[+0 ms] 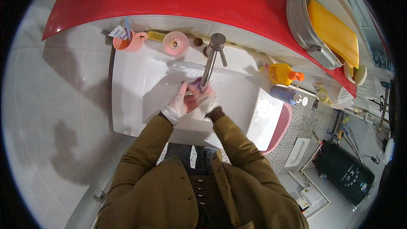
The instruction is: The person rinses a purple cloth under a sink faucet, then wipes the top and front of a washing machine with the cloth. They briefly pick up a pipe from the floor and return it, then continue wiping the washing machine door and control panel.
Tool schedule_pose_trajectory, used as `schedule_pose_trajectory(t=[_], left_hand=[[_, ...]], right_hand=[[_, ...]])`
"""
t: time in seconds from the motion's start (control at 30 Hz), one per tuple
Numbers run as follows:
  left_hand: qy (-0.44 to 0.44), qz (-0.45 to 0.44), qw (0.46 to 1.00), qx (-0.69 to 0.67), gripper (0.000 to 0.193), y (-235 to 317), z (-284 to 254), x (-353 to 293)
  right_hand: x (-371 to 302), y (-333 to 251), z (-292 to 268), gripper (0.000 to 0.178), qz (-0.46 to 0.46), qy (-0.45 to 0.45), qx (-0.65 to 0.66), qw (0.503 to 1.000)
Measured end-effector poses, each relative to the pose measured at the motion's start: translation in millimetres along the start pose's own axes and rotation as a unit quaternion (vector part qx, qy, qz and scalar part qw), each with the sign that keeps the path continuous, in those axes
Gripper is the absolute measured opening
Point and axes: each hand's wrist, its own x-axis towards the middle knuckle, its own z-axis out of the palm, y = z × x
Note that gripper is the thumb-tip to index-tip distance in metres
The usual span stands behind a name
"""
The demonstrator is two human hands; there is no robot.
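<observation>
I take the step in hand to be a rinse or rub at the spout. From the left, a smooth salmon-pink plastic cup (132,44) stands on the rim of the glossy white rectangular ceramic sink (127,93), and a round container with a flat pink lid (175,44) sits further along. The left hand (179,102), in what looks like a thin, whitish, translucent plastic covering, has its fingers partly curled, their tips against a small purple thing (196,83) just left of the spout's end; I cannot make out its shape or material. The right hand (206,98) is blurred close under the spout, so I cannot tell how far its fingers are closed or whether they share the hold. To my mind the next move calls for a light but secure pinch, since wet, smooth coverings could slip. Over the sink leans the brushed-metal, cylindrical tap (210,65) with its thin lever. To the right I see a rounded orange-yellow plastic bottle (280,73), a lavender plastic bottle (283,94) lying near it, and the curved wall of a pink basin (283,127).
</observation>
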Motion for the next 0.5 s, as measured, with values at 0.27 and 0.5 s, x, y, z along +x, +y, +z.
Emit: schedule_pose_trajectory(t=[0.27, 0.5], left_hand=[[-0.018, 0.055, 0.998, 0.010, 0.029, -30, 33, 14], [0.043, 0.072, 0.990, -0.114, 0.033, -41, 39, 14]], right_hand=[[-30, -8, 0, 0.031, 0.154, -0.103, 0.222, 0.957], [-17, -5, -2, 0.031, 0.156, -0.058, -0.050, 0.985]])
